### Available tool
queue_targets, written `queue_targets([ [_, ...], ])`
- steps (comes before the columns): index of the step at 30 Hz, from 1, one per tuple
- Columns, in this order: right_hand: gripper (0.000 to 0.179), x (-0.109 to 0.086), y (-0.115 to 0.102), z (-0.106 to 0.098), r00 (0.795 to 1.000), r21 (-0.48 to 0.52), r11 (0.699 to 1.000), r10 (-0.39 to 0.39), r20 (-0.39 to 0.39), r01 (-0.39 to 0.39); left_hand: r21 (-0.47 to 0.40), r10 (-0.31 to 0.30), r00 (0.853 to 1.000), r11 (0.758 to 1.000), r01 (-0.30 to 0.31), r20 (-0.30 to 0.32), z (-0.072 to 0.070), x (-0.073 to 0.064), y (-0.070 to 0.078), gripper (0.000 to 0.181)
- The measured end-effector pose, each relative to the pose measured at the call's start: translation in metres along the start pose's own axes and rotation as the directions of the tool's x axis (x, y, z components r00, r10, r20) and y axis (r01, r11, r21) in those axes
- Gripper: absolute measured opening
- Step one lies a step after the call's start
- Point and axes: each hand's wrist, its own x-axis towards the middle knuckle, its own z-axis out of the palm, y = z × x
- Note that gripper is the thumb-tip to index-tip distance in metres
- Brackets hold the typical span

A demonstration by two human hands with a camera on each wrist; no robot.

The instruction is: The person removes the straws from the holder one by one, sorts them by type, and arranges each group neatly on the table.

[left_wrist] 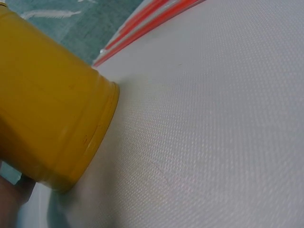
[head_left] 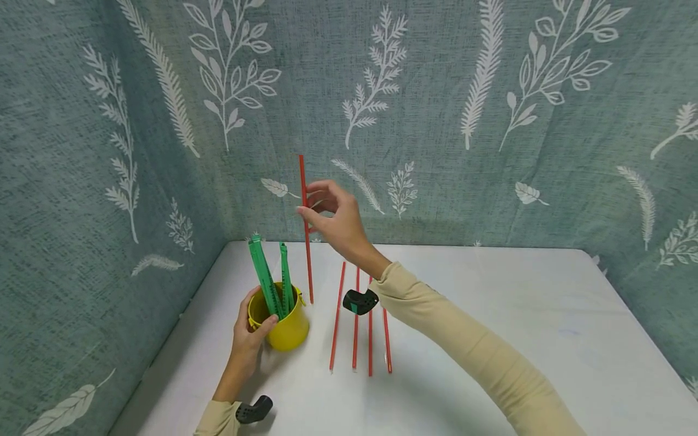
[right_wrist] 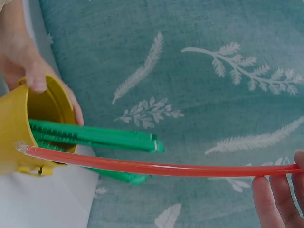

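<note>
My right hand [head_left: 340, 221] pinches a long red straw [head_left: 309, 266] between thumb and fingers, high on its upper part. The straw hangs nearly upright, its lower end just right of a small yellow bucket [head_left: 289, 334]. In the right wrist view, clear wrapping shows at the far end of the straw [right_wrist: 142, 167], which overlaps the bucket's rim. My left hand [head_left: 246, 339] grips the bucket from the left, thumb over the rim. Green printed slim packets [head_left: 263, 275] lean inside the bucket, their tops sticking out. The left wrist view shows the bucket's side [left_wrist: 52, 95] and base at the table.
Several more red straws [head_left: 335, 330] lie roughly side by side on the white table [head_left: 491, 339], right of the bucket, partly behind my right forearm. A green leaf-patterned cloth [head_left: 425, 181] hangs behind and to the left. Black wrist devices [head_left: 360, 301] sit at both cuffs.
</note>
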Motion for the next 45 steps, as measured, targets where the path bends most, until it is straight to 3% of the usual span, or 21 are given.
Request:
queue_targets([
  [21,0.032,-0.021,0.013,-0.039,0.994,-0.048,0.995,0.081,-0.075,-0.085,-0.004,0.014,1.000,1.000,-0.014,0.013,0.000,0.000,0.004,0.067],
  [31,0.033,-0.034,0.022,-0.059,0.982,-0.051,0.985,0.161,-0.096,-0.167,-0.035,-0.005,1.000,0.999,0.006,0.010,-0.001,0.001,0.002,0.068],
  [40,0.033,-0.046,0.029,-0.074,0.971,-0.079,0.972,0.212,-0.111,-0.221,-0.012,-0.018,1.000,1.000,0.019,0.024,0.004,-0.005,0.024,0.068],
  [45,0.033,-0.053,0.033,-0.081,0.962,-0.091,0.962,0.249,-0.113,-0.259,-0.004,-0.017,1.000,1.000,0.017,0.024,0.006,-0.008,0.029,0.067],
])
